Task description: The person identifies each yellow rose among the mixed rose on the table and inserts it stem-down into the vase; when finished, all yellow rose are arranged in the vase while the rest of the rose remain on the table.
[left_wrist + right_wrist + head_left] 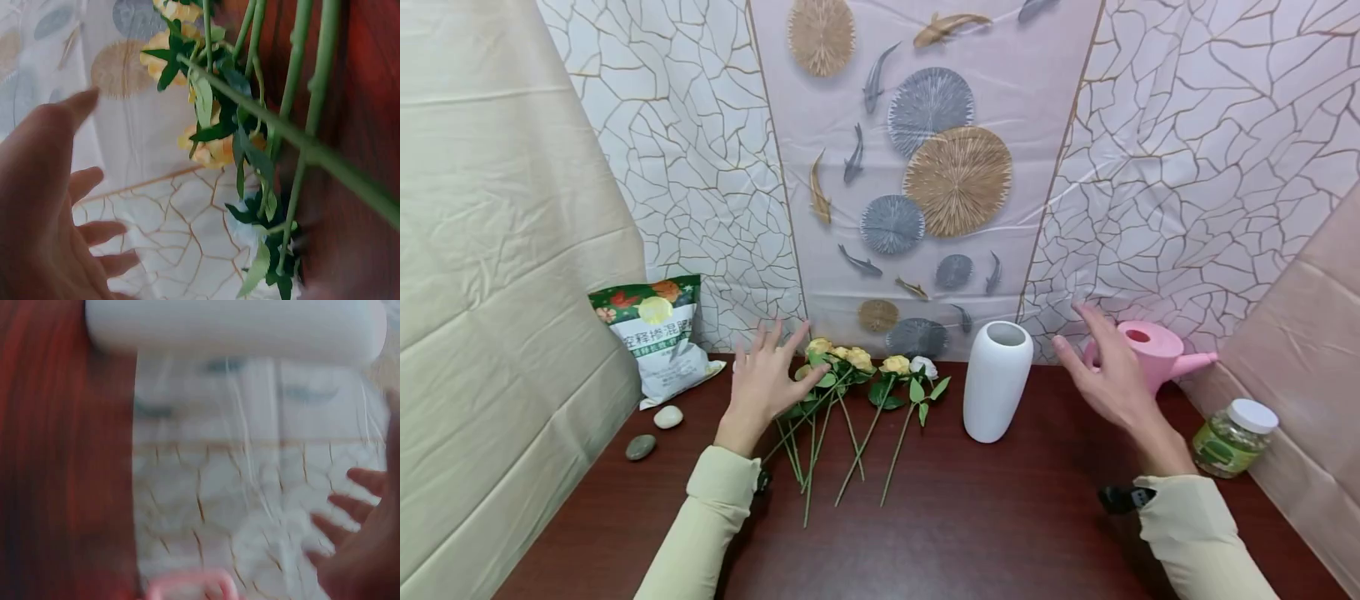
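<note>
My left hand [765, 383] hovers with spread fingers above the left end of a bunch of flowers. Yellow roses [859, 359] with green stems lie on the table, their heads toward the back; a white rose [923, 367] is at the right of them. In the left wrist view, yellow blooms [215, 145] and stems are beside the hand, not held. A white vase [997, 382] stands upright right of the flowers. To its right my right hand [1111, 373] is raised, fingers apart, in front of a pink watering can [1153, 350], which it partly hides.
A bag with Chinese print [662, 337] leans at the back left. Near it lie a white stone [667, 417] and a grey stone [641, 447]. A lidded jar [1234, 439] stands at the right edge of the dark table [955, 533]. Patterned cloth [1210, 167] hangs behind.
</note>
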Available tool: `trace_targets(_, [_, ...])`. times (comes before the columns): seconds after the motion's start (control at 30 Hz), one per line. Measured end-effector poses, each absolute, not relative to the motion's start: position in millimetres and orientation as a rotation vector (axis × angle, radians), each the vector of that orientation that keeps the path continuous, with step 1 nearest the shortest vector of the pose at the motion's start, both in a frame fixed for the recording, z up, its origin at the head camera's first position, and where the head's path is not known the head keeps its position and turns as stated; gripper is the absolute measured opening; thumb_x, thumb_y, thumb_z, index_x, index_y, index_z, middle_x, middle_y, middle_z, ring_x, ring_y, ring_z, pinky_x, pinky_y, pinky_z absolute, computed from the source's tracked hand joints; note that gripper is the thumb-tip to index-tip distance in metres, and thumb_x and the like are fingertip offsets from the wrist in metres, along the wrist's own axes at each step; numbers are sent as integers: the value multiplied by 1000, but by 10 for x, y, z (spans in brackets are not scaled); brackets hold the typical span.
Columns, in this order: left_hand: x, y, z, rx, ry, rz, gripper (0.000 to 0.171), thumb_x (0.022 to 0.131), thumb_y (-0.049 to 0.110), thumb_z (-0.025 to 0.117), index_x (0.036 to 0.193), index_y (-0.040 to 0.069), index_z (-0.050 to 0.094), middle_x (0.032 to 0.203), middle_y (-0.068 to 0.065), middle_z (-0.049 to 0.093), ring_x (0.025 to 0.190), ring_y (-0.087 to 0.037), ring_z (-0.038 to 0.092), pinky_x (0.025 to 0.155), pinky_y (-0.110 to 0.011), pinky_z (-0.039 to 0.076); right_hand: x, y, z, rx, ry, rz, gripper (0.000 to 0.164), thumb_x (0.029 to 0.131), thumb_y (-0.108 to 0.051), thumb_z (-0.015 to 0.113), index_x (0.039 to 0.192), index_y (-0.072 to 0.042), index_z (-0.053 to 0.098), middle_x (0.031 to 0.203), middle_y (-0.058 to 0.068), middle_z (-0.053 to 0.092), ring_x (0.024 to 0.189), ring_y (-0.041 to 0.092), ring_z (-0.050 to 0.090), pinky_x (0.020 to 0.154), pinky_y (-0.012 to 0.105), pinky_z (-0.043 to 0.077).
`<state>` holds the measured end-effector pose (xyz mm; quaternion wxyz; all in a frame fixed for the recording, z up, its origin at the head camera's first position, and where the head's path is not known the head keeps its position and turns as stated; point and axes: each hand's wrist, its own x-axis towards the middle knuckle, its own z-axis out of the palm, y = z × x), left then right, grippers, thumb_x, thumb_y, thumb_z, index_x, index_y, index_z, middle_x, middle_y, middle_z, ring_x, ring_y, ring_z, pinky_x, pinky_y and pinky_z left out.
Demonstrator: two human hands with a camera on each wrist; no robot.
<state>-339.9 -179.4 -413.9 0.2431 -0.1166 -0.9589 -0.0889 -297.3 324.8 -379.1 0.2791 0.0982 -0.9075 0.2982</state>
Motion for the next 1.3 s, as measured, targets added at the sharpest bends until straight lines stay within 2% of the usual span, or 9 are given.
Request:
trace_targets(0.07, [-3393, -1734, -4153, -391, -2647, -336, 70, 91, 62, 63, 152, 30, 46, 152, -18, 49, 136, -44, 49, 108, -67, 39, -2960, 3111, -3815, 394, -2357, 1073, 58, 103, -31, 57, 157, -27, 35, 148, 19, 50, 125, 35, 54, 106, 25, 45])
trace_targets(0.13, [-3387, -1679, -4175, -470, -2689, -434, 53, 93, 48, 68, 138, 18, 62, 134, -19, 63, 118, -40, 62, 95, -57, 53, -2940, 2968, -3860, 481, -2323, 1291, 55, 105, -23, 52, 157, -24, 34, 149, 17, 50, 131, 26, 54, 99, 11, 45])
trace_targets(0.17, [-3384, -1657, -4188, -500, -2713, -479, 45, 93, 42, 71, 128, 13, 68, 125, -18, 67, 110, -37, 66, 89, -52, 56, -2933, 2902, -3887, 516, -2317, 1369, 55, 106, -20, 52, 158, -23, 33, 156, 15, 43, 137, 21, 50, 103, 11, 43])
trace_targets(0.3, [-3376, -1594, -4234, -558, -2820, -577, 20, 90, 25, 77, 100, 7, 75, 94, -8, 73, 85, -22, 69, 75, -37, 57, -2900, 2704, -4003, 511, -2348, 1402, 58, 100, -23, 63, 154, -22, 39, 146, 8, 53, 124, 4, 54, 98, 10, 43])
trace_targets(0.47, [-3355, -1570, -4279, -555, -2912, -604, 9, 86, 17, 81, 89, 10, 75, 82, -1, 71, 66, -11, 62, 62, -29, 54, -2879, 2597, -4091, 418, -2370, 1322, 57, 92, -32, 75, 141, -29, 48, 127, -4, 62, 112, 4, 60, 93, 15, 47])
trace_targets(0.73, [-3350, -1598, -4209, -600, -2900, -698, 4, 89, 14, 78, 85, 15, 77, 79, 4, 72, 65, -6, 62, 62, -27, 53, -2883, 2568, -4107, 407, -2368, 1331, 61, 92, -29, 75, 145, -23, 45, 126, -1, 61, 109, 1, 59, 89, 12, 47])
trace_targets(0.87, [-3315, -1584, -4053, -624, -2842, -812, 4, 92, 17, 74, 92, 14, 77, 81, 4, 73, 71, -6, 65, 67, -27, 55, -2891, 2566, -4119, 410, -2362, 1334, 62, 92, -27, 75, 145, -21, 45, 128, 2, 60, 111, 2, 57, 90, 12, 45])
trace_targets(1.1, [-3152, -1395, -3741, -623, -2602, -1026, 14, 95, 29, 72, 101, 18, 78, 89, 7, 77, 76, -4, 70, 65, -26, 58, -2916, 2574, -4159, 417, -2354, 1322, 62, 92, -30, 74, 146, -32, 43, 124, -5, 61, 109, 5, 58, 89, 14, 47])
trace_targets(1.3, [-3058, -1090, -3547, -676, -2373, -1233, 12, 96, 29, 70, 104, 23, 77, 89, 1, 78, 75, -9, 73, 68, -26, 59, -2923, 2585, -4185, 436, -2335, 1349, 63, 92, -28, 75, 146, -32, 42, 122, -6, 61, 106, 8, 61, 86, 16, 49])
